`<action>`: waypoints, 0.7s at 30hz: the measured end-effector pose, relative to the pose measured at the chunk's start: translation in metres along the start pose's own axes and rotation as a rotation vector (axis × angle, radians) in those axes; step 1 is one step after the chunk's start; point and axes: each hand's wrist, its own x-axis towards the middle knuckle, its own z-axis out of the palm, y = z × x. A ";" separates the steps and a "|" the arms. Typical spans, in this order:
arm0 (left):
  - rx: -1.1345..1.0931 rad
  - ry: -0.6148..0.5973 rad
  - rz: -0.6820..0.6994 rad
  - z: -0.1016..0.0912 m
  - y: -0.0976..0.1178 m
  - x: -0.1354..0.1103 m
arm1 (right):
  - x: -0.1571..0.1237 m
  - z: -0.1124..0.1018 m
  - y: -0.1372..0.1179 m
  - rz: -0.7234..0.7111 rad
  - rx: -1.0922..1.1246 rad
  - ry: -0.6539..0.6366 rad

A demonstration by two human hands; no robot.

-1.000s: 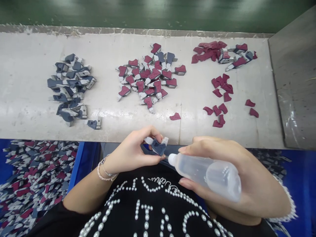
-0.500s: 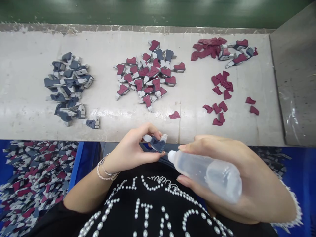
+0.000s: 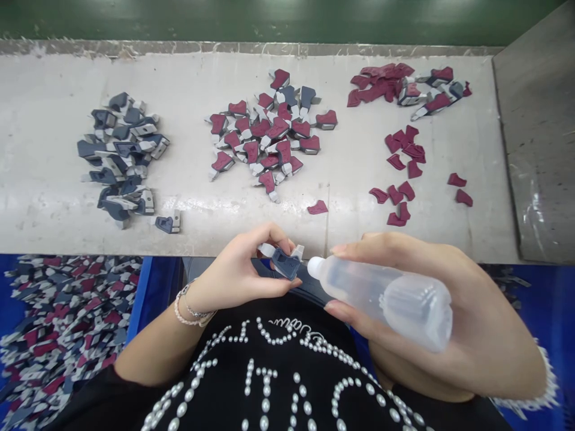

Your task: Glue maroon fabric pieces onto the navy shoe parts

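Observation:
My left hand pinches a small dark blue and grey plastic piece just in front of the table's near edge. My right hand is wrapped round a clear squeeze bottle. The bottle's white nozzle points left and sits right beside the piece. On the table lie a pile of blue-grey pieces at left, a pile of pieces with maroon inserts in the middle, and loose maroon inserts at right.
The white table ends at a grey block on the right. A blue bin at lower left is heaped with mixed pieces. One single maroon insert lies near the table's front edge. Another mixed heap sits far right.
The bottle's nozzle has risen a little and come closer to the held piece. My left hand has stayed nearly in place, with the piece turned slightly.

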 end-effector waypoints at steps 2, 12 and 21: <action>0.008 0.023 0.013 0.000 0.000 0.000 | 0.000 0.000 0.000 0.003 0.001 0.001; -0.107 0.090 0.043 -0.001 -0.005 -0.001 | -0.009 -0.007 0.003 -0.007 0.026 0.075; -0.321 0.160 0.068 -0.006 -0.012 -0.010 | 0.031 -0.009 0.070 0.104 0.423 0.156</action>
